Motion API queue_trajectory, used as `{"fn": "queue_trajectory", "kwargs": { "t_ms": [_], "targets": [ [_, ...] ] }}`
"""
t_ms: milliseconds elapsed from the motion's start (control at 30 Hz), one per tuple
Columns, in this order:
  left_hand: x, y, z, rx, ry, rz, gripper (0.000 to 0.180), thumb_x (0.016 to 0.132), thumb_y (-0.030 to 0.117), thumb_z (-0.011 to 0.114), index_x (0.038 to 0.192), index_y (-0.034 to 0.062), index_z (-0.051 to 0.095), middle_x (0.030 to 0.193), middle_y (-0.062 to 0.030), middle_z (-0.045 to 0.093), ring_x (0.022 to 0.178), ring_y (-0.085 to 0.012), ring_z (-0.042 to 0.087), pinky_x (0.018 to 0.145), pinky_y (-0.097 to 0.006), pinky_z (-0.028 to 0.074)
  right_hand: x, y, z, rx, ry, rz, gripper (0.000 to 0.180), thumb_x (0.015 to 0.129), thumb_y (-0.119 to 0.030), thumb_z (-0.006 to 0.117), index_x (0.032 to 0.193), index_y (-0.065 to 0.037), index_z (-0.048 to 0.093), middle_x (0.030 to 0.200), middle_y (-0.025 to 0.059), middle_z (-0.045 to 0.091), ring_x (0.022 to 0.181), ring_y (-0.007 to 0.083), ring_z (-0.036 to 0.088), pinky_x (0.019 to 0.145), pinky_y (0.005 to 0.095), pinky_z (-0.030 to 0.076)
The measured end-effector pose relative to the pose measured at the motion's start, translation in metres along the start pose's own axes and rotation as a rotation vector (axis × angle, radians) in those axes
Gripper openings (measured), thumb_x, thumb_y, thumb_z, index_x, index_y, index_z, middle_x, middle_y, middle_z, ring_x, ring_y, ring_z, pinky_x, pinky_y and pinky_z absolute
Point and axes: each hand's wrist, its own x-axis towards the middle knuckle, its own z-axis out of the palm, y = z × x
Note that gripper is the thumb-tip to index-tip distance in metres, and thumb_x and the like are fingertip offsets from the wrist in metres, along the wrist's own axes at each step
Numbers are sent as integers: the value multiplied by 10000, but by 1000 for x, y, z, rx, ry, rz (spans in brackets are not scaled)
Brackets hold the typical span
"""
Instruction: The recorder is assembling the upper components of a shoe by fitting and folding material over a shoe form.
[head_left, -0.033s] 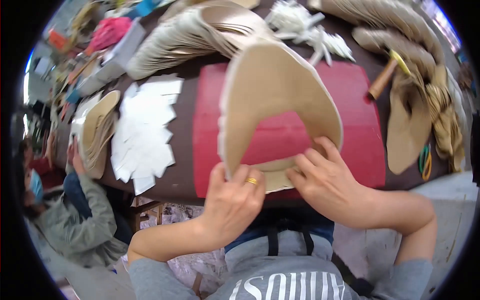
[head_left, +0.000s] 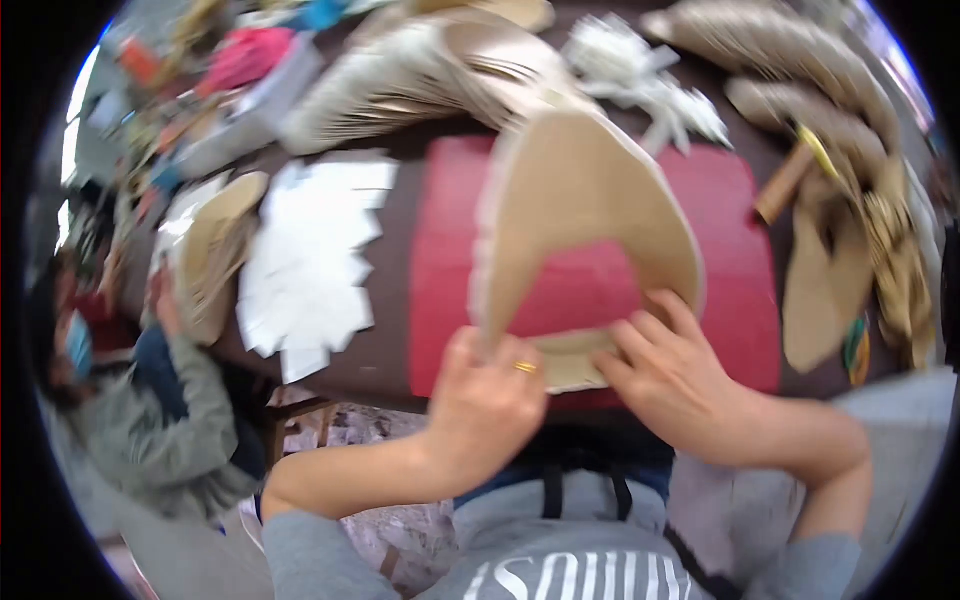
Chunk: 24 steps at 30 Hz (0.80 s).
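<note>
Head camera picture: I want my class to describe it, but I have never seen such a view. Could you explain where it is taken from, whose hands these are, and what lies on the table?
The round, bent picture comes from a wide camera worn on a person's head, looking down. The left hand and right hand are that person's own. Together they hold a tan, horseshoe-shaped flat piece over a red rectangular mat on a dark table. White jagged paper cut-outs lie left, fanned stacks of tan pieces behind. Another person sits lower left.
</note>
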Motion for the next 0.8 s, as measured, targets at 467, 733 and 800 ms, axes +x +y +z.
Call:
{"fn": "queue_trajectory", "kwargs": {
  "t_ms": [467, 733, 800],
  "targets": [
    [-83, -16, -119, -881, 437, 56, 264, 850, 248, 683, 688, 102, 534, 620, -41, 484, 617, -211, 485, 702, -321, 416, -67, -31, -96, 182, 444, 145, 107, 800, -86, 654, 859, 2, 639, 860, 102, 593, 781, 253, 557, 1077, 491, 338],
    [-137, -251, -175, 436, 170, -445, 254, 799, 88, 599, 1025, 177, 675, 832, 10, 668, 787, -152, 624, 1086, -410, 288, 17, -77, -51, 231, 494, 381, 157, 780, 5, 625, 935, -12, 616, 923, 107, 543, 805, 256, 500, 724, 364, 406],
    [-186, -320, -153, 620, -133, -514, 325, 797, 58, 539, 1103, 140, 610, 982, -91, 661, 891, -279, 618, 1002, -442, 384, 6, -66, -37, 233, 508, 419, 170, 777, 16, 621, 945, -14, 613, 931, 107, 537, 808, 257, 493, 680, 348, 415]
  ]
}}
